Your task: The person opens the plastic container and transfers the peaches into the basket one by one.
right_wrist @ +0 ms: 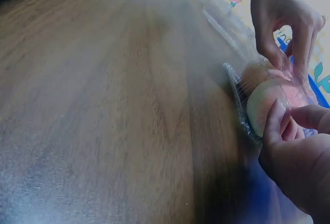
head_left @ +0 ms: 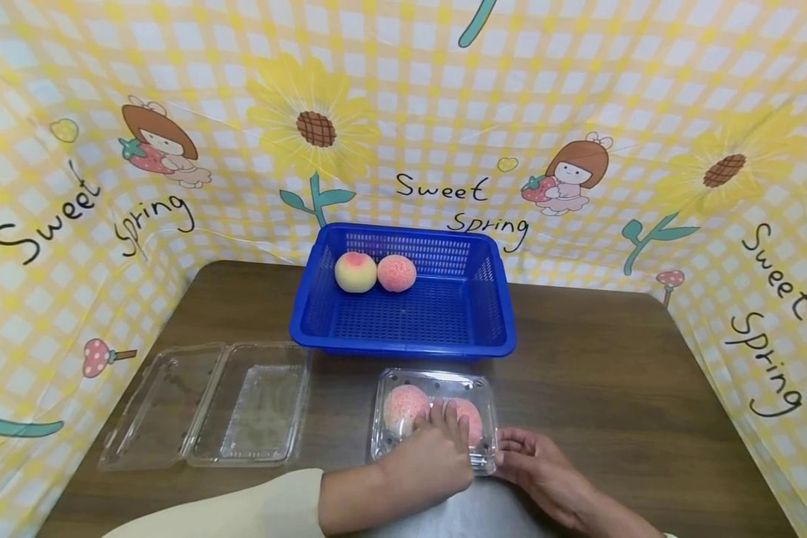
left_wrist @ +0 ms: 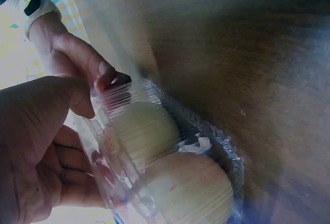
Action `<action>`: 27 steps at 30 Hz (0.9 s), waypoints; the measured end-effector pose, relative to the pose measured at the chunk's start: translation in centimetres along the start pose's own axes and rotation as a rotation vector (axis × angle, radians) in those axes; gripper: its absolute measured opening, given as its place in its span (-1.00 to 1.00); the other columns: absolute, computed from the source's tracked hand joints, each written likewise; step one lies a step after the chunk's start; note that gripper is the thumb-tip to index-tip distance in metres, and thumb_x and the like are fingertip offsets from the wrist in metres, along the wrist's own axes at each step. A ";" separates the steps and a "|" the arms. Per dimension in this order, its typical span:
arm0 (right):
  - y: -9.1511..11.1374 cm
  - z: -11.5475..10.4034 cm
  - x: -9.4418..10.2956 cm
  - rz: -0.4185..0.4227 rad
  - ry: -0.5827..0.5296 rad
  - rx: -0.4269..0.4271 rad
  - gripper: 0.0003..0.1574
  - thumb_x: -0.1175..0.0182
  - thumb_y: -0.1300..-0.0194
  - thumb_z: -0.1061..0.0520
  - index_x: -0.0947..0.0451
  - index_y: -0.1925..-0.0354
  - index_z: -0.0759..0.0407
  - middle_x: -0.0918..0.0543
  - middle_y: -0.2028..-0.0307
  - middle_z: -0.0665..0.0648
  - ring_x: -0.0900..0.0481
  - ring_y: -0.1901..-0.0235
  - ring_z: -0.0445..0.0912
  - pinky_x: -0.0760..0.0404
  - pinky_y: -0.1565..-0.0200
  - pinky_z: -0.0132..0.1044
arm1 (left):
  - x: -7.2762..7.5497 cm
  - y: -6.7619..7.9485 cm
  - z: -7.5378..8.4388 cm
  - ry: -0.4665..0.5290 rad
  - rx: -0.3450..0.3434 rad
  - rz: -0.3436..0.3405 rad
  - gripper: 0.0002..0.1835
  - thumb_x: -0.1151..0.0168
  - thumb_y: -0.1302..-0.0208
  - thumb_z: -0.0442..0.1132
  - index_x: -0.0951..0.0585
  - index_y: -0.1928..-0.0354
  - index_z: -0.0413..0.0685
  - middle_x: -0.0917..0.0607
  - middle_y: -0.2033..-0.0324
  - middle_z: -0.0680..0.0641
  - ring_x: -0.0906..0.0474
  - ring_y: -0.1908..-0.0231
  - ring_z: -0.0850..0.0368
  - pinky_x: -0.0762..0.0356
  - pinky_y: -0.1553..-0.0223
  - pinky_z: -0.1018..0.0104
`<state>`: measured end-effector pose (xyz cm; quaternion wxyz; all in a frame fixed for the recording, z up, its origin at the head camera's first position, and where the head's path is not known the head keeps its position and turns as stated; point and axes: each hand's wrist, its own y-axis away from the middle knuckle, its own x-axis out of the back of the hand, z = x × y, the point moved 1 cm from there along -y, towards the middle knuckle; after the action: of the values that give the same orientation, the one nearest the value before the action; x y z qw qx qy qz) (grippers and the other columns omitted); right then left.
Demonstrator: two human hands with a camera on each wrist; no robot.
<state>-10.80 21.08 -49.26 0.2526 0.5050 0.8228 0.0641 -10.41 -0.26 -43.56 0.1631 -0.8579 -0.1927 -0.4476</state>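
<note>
A clear plastic clamshell container (head_left: 433, 379) stands closed on the table in front of the basket, with pink peaches (head_left: 406, 409) inside. Over its lid lies my left hand (head_left: 437, 448), fingers extended and pressing on the plastic. At the container's right edge, my right hand (head_left: 545, 471) pinches the rim between thumb and fingers; the right wrist view shows the right thumb (right_wrist: 276, 123) close against it. Through the plastic in the left wrist view, pale peaches (left_wrist: 188, 190) sit side by side. Part of the lid is hidden under my left hand.
Behind the container is a blue basket (head_left: 403, 346) holding a yellow-pink peach (head_left: 356, 273) and a pink peach (head_left: 397, 273). A second clear clamshell container (head_left: 249, 418) lies open to the left, its lid folded outward. A yellow checked cloth (head_left: 417, 112) surrounds the wooden table (head_left: 612, 373).
</note>
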 end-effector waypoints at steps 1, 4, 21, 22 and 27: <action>0.0 0.0 0.1 -0.005 -0.006 -0.003 -0.58 -0.11 -0.26 0.39 -0.31 -0.08 0.46 -0.60 0.10 0.15 -0.58 0.05 -0.09 -0.58 -0.15 -0.18 | 0.1 0.0 -0.1 0.012 0.007 -0.008 -0.60 0.07 -0.34 -0.21 -0.64 -0.07 -0.18 -0.71 0.08 -0.28 -0.71 0.12 -0.15 -0.73 0.43 0.19; 0.0 0.0 0.3 -0.015 -0.024 -0.009 -0.58 -0.09 -0.28 0.38 -0.31 -0.10 0.44 -0.60 0.09 0.14 -0.58 0.03 -0.09 -0.56 -0.17 -0.19 | 0.3 0.2 -0.4 0.046 0.045 -0.011 -0.57 0.02 -0.31 -0.13 -0.62 -0.09 -0.18 -0.70 0.06 -0.27 -0.69 0.09 -0.13 -0.74 0.32 0.19; -0.3 -2.2 3.0 0.015 -0.044 0.062 -0.49 0.05 -0.37 0.37 -0.26 -0.27 0.45 -0.58 -0.05 0.12 -0.56 -0.06 -0.11 -0.53 -0.20 -0.26 | -0.4 4.7 -6.2 0.638 -0.032 -0.134 -0.29 -0.21 -0.26 0.11 -0.33 -0.38 -0.01 -0.33 -0.39 -0.11 -0.20 -0.41 -0.03 -0.24 -0.39 0.03; -0.3 -2.5 3.1 0.028 -0.037 0.068 -0.48 0.05 -0.38 0.37 -0.25 -0.28 0.46 -0.58 -0.06 0.11 -0.56 -0.07 -0.12 -0.52 -0.20 -0.27 | -0.6 5.1 -6.4 0.641 -0.065 -0.121 -0.27 -0.26 -0.22 0.08 -0.33 -0.39 0.00 -0.32 -0.40 -0.11 -0.20 -0.42 -0.02 -0.24 -0.39 0.04; -0.6 -3.1 3.2 0.066 -0.042 0.079 -0.40 0.05 -0.38 0.37 -0.13 -0.33 0.52 -0.55 -0.11 0.11 -0.55 -0.12 -0.13 -0.47 -0.24 -0.30 | -1.0 5.8 -6.3 0.599 -0.138 -0.002 -0.39 -0.29 -0.20 -0.07 -0.42 -0.30 0.03 -0.44 -0.32 -0.09 -0.32 -0.35 0.00 -0.39 -0.30 0.01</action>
<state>-13.92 24.03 -47.94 0.2476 0.5429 0.8020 0.0293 -12.57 -8.39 -41.55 0.1534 -0.6967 -0.1061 -0.6927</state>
